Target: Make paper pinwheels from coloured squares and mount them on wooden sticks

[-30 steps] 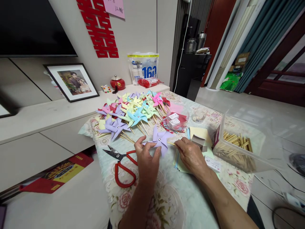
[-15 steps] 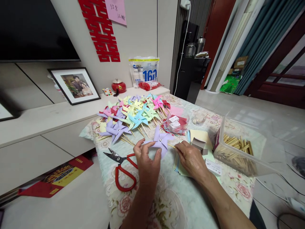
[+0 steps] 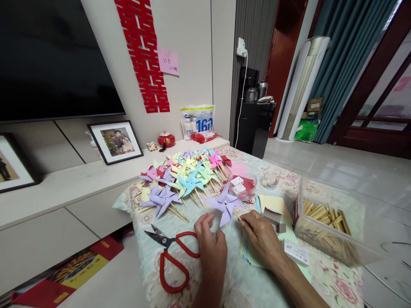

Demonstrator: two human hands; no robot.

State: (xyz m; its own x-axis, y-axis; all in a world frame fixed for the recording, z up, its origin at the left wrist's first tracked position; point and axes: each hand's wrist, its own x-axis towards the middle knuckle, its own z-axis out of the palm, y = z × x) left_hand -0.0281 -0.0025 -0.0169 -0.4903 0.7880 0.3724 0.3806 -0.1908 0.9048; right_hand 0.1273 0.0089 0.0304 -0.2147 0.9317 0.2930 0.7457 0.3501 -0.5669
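Note:
A purple paper pinwheel (image 3: 225, 203) on a thin wooden stick is held up over the table by my right hand (image 3: 261, 233), whose fingers pinch the stick. My left hand (image 3: 211, 241) is just below and left of the pinwheel, fingers curled apart with nothing between them. Beside the left hand lie red-handled scissors (image 3: 173, 256), blades spread. Behind is a heap of finished pinwheels (image 3: 189, 175) in several colours, sticks toward me. Under and beside my right hand is a stack of coloured paper (image 3: 252, 252).
A clear plastic box (image 3: 298, 218) of wooden sticks (image 3: 330, 222) stands at the right. A round clear bowl (image 3: 252, 186) holds small white boxes; a small clear dish (image 3: 270, 180) is near it. A white box (image 3: 296, 252) and a grey open box (image 3: 272, 217) rest on the paper.
My left hand has let go of the purple pinwheel's blades and drawn down from it. The right hand still holds the stick, and the pinwheel now faces me more. The camera view has tilted up.

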